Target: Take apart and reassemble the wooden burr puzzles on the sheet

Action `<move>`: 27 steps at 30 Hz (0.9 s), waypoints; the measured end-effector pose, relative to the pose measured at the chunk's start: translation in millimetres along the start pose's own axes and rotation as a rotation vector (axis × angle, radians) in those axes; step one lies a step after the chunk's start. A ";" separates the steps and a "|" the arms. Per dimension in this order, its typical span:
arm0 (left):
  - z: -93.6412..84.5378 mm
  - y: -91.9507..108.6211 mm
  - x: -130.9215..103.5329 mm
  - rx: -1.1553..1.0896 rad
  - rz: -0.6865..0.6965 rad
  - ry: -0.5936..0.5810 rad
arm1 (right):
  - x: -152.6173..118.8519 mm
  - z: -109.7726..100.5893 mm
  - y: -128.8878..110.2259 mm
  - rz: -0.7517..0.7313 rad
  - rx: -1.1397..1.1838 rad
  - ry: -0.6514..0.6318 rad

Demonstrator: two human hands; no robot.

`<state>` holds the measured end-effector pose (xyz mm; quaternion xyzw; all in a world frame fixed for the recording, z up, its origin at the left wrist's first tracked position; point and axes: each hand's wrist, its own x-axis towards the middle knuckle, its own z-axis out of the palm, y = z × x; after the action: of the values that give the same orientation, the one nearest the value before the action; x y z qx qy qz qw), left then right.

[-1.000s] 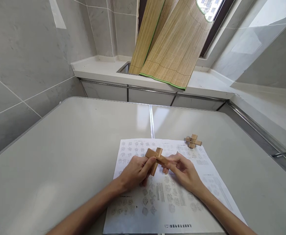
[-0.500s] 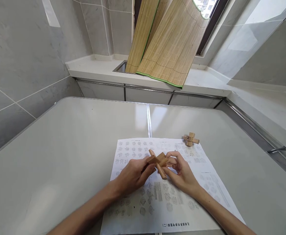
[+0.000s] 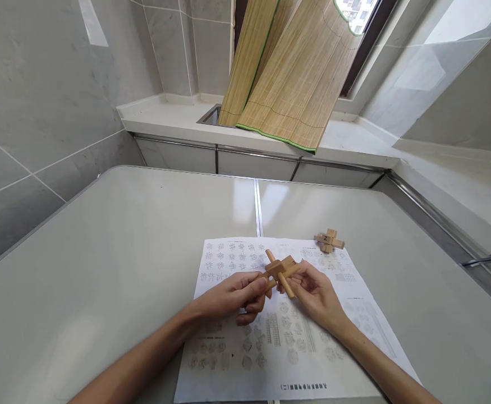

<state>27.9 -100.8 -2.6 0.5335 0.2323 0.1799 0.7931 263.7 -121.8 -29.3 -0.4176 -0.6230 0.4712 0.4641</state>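
Observation:
Between my two hands, just above a printed sheet [image 3: 245, 381], is a wooden burr puzzle [image 3: 275, 268] with crossing sticks, one a thin rod slanting toward me. My left hand [image 3: 241, 293] pinches a stick end on the puzzle's left side, thumb on top. On the other side, the fingers and thumb of my right hand [image 3: 312, 289] close round the puzzle's right end. The fingertips of both hands hide parts of the pieces. A second wooden burr puzzle [image 3: 329, 241], marked with a dark letter, sits at the sheet's far right corner.
The sheet, covered with small diagrams, lies on a pale table [image 3: 144, 241] with a metal seam [image 3: 258, 207] down its middle. Beyond the far edge are a white counter [image 3: 165, 120] with a sink [image 3: 210, 115] and a bamboo mat [image 3: 291, 78] leaning at the window.
The puzzle has turned and shifted slightly right in my hands. My left hand has changed its hold, its fingers now curled lower by the stick end. My right hand still grips the right end.

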 end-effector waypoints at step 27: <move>-22.1 1.7 1.4 -0.012 0.100 0.467 | 23.8 -37.9 19.6 0.446 0.770 0.269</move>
<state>16.6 -82.6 -8.4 0.4837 0.3817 0.3388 0.7110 296.9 -87.4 -39.2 -0.3960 -0.2321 0.6983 0.5493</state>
